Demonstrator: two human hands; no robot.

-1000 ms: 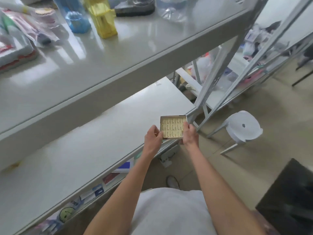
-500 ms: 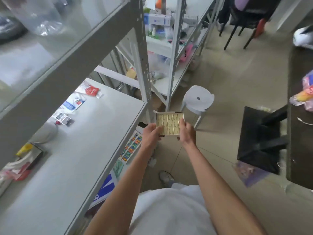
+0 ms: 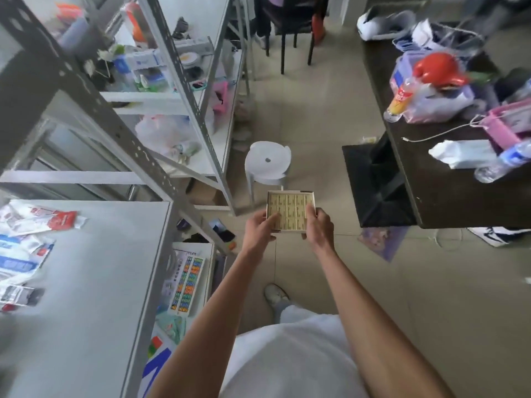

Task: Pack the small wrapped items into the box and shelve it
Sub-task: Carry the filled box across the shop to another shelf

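The shallow square cardboard box [image 3: 290, 192], full of pale yellow wrapped items [image 3: 290, 209], hangs over the floor right of the grey metal shelf [image 3: 86, 282]. The left hand [image 3: 260, 229] and right hand [image 3: 317, 226] each grip a side. Packing looks finished; shelving calls for carrying it left.

Print on the wrapped items [image 3: 291, 206] in the box [image 3: 290, 193] is too small to read. The left hand [image 3: 258, 231] and right hand [image 3: 318, 228] cover the box's near corners. Packets [image 3: 20, 259] on the grey shelf [image 3: 100, 282] are blurred and cut off by the left edge
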